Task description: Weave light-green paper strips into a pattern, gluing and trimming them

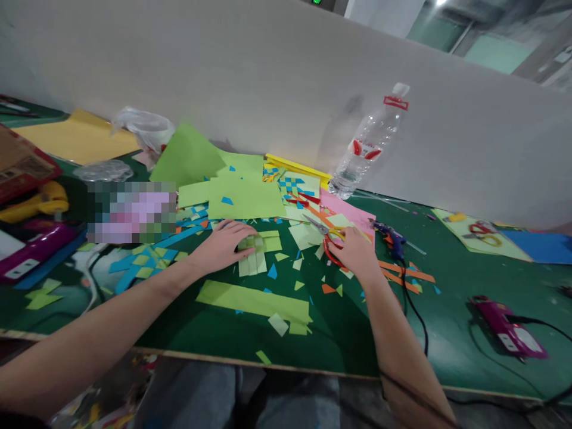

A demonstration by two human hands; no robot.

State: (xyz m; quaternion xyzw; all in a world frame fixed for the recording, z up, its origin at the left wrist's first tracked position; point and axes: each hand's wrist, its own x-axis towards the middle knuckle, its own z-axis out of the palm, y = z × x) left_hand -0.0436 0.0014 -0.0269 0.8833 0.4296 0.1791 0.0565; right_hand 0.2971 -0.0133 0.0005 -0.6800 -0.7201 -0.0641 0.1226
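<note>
My left hand (227,241) curves over a small weave of light and darker green paper strips (254,262), thumb and fingers at its upper part. Loose strip ends hang from the weave toward me. A pair of scissors (322,229) with red and yellow handles is in my right hand (357,253), its blades a little apart and pointing up and left. Nearer the table's front edge lies a long green paper strip (259,302), with a pale paper square (278,325) by it. Small paper scraps are scattered between my hands.
Green sheets (245,199) lie beyond my hands. A clear plastic bottle (369,146) stands by the partition. To the right are a blue glue gun (393,239), orange strips (406,277) and a purple corded device (507,330). Blue strips (147,262) lie left.
</note>
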